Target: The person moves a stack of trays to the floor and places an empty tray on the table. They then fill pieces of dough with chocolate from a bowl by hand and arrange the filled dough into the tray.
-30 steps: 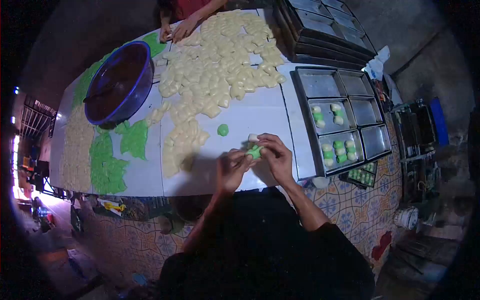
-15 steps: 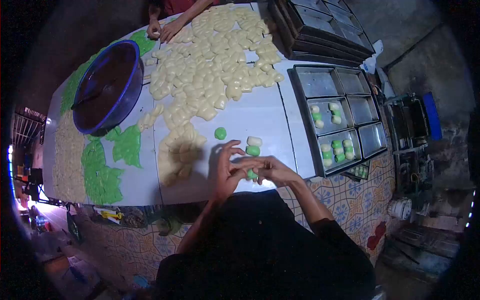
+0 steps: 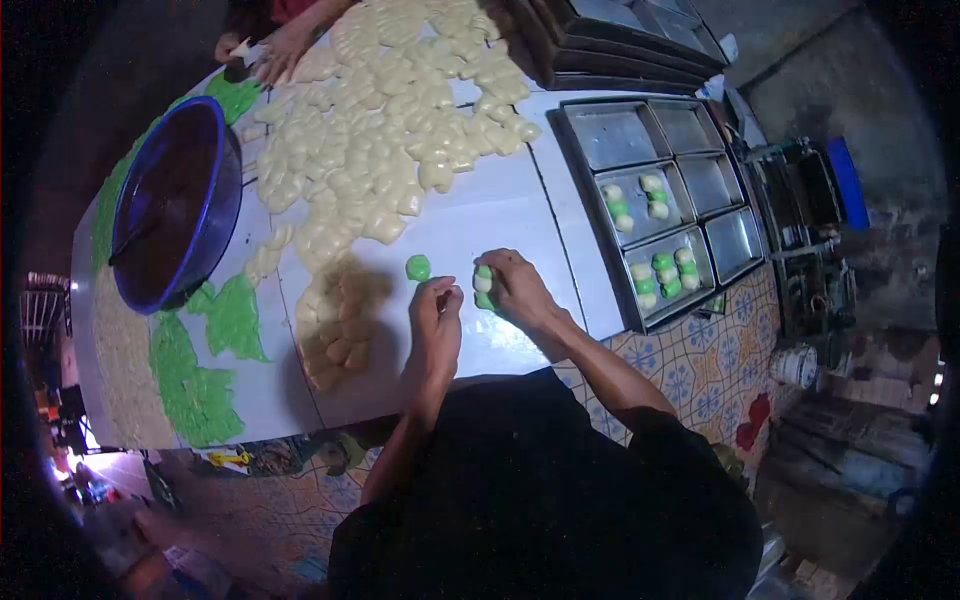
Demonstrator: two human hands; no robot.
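Observation:
My right hand (image 3: pixel 524 291) curls around the right side of a short row of dough balls (image 3: pixel 484 284) on the white table, green at both ends with a white one between. Its fingertips press on the row's far end. To the left, my left hand (image 3: pixel 436 318) hovers low with bent, slightly parted fingers and nothing visible in them. Just beyond its fingertips lies a single green dough ball (image 3: pixel 418 267). At the right, a divided metal tray (image 3: pixel 648 135) holds several white-and-green dough rows in two of its compartments.
Pale dough pieces (image 3: pixel 370 130) cover the table's far middle. A blue basin (image 3: pixel 228 190) of dark brown filling stands at the left, near flattened green dough (image 3: pixel 190 380). Stacked metal trays (image 3: pixel 600 55) rise at the back right. Another person's hands (image 3: pixel 285 50) work at the far edge.
My hands have separated. My right hand has moved away from me to the dough row, where another green ball now sits. The view has shifted, and the lone green ball remains on the table.

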